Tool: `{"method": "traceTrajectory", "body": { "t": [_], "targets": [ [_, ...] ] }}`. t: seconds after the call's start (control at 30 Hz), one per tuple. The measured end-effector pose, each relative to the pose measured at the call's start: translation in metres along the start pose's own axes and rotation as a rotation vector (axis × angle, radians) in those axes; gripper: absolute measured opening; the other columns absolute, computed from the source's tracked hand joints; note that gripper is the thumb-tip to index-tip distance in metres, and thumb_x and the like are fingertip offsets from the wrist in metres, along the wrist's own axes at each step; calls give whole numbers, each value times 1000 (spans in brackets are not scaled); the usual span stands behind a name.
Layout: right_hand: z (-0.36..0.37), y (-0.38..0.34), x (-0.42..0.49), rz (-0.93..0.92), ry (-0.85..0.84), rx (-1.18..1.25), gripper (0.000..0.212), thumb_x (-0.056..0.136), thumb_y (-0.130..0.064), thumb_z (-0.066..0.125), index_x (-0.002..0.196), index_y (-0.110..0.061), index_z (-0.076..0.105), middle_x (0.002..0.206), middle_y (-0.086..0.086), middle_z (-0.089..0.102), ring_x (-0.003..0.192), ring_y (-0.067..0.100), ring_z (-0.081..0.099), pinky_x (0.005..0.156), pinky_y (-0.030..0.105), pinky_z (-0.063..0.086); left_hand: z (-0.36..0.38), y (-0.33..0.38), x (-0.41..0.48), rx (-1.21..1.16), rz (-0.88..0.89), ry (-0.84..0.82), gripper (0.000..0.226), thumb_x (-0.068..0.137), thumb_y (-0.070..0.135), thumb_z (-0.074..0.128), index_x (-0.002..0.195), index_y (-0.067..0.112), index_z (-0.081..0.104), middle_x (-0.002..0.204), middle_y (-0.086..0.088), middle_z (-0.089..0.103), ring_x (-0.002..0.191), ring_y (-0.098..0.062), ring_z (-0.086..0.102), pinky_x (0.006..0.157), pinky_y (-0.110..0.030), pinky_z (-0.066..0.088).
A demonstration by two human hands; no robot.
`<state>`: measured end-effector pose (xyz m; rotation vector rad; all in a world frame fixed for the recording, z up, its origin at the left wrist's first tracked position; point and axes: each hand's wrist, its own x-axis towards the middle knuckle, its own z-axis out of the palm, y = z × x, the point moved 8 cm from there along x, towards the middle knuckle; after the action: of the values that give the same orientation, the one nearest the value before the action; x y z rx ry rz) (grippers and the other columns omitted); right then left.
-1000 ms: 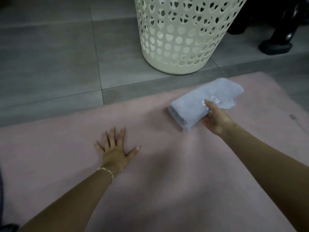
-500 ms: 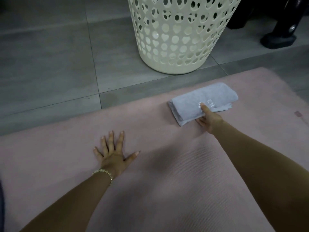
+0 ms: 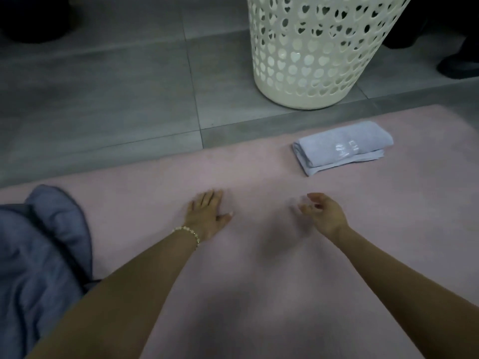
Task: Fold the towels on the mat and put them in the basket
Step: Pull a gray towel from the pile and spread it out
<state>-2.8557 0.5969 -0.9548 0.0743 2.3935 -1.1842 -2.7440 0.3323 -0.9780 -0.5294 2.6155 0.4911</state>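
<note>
A folded light-blue towel [image 3: 342,147] lies on the pink mat [image 3: 259,281] near its far edge, just in front of the cream basket [image 3: 311,60] with heart-shaped holes. My left hand [image 3: 207,216] rests flat on the mat, fingers straight, a bead bracelet on the wrist. My right hand [image 3: 321,213] hovers just above the mat with loosely spread fingers, holding nothing, well short of the folded towel. A crumpled blue towel [image 3: 39,255] lies at the mat's left side.
Grey floor tiles [image 3: 103,86] stretch beyond the mat. Dark objects stand at the top right [image 3: 456,63] and top left [image 3: 31,19] corners on the floor.
My right hand let go of the folded towel and drew back toward me. The view shifted, bringing the crumpled blue towel into sight at the left. The left hand stays flat on the mat.
</note>
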Motion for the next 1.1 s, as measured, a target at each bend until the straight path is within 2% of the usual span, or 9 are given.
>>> {"method": "traceTrajectory", "body": {
  "t": [0.23, 0.3, 0.43, 0.6, 0.77, 0.87, 0.93, 1.0, 1.1],
  "targets": [
    [101, -73, -87, -324, -237, -448, 56, 92, -30, 58, 142, -19, 37, 148, 3, 36, 133, 23, 40, 105, 29, 32, -36, -108, -127, 176, 9, 110, 57, 98, 47, 35, 148, 23, 21, 156, 3, 19, 144, -14, 17, 116, -31, 7],
    [138, -96, -115, -428, -298, -557, 57, 93, -32, 55, 144, -20, 33, 150, 1, 33, 135, 21, 37, 107, 29, 33, -36, -154, -174, 226, -46, 117, 62, 94, 54, 27, 147, 21, 25, 156, 2, 22, 143, -17, 20, 116, -34, 10],
    [220, -134, -169, -558, -439, -653, 59, 94, -33, 52, 146, -20, 29, 152, -1, 29, 136, 18, 35, 109, 30, 32, -40, -228, -248, 196, -132, 316, 79, 80, 62, 20, 129, 10, 56, 134, -10, 55, 124, -29, 50, 109, -44, 28],
    [316, -151, -229, -626, -620, -633, 63, 94, -33, 54, 148, -17, 26, 152, 2, 29, 137, 20, 33, 110, 26, 28, -3, -294, -297, 87, -345, 230, 114, 56, 87, -9, 149, 27, 21, 156, 3, 20, 144, -21, 18, 116, -40, 7],
    [384, -119, -250, -175, -686, -293, 75, 88, -44, 60, 144, -3, 31, 143, 13, 44, 128, 28, 46, 99, 29, 40, 22, -319, -303, -73, -402, 245, 129, 44, 92, -23, 147, 33, 25, 152, 6, 32, 139, -16, 29, 115, -31, 17],
    [395, -91, -240, 224, -507, -59, 69, 82, -50, 65, 125, 3, 53, 124, 16, 60, 112, 34, 59, 92, 33, 49, 13, -317, -299, -137, -379, 265, 101, 62, 82, -1, 147, 34, 24, 151, 6, 32, 137, -18, 29, 114, -31, 17],
    [412, -84, -245, 410, -583, 168, 53, 83, -45, 67, 114, -3, 60, 121, 10, 63, 109, 31, 61, 95, 37, 50, 9, -319, -296, -173, -374, 282, 77, 82, 73, 15, 147, 32, 23, 149, 5, 34, 135, -21, 29, 113, -32, 18],
    [421, -94, -242, 407, -611, 344, 37, 88, -35, 64, 110, -6, 61, 116, 5, 63, 107, 28, 62, 85, 35, 53, 5, -323, -295, -228, -380, 311, 60, 95, 57, 29, 148, 30, 23, 147, 1, 35, 134, -23, 30, 113, -34, 20],
    [404, -120, -227, 257, -586, 477, 24, 95, -30, 52, 101, -9, 62, 97, 9, 66, 80, 22, 61, 61, 27, 49, -9, -324, -291, -325, -354, 452, 63, 95, 55, 30, 149, 24, 22, 146, -4, 34, 134, -26, 31, 113, -33, 17]
  ]
}}
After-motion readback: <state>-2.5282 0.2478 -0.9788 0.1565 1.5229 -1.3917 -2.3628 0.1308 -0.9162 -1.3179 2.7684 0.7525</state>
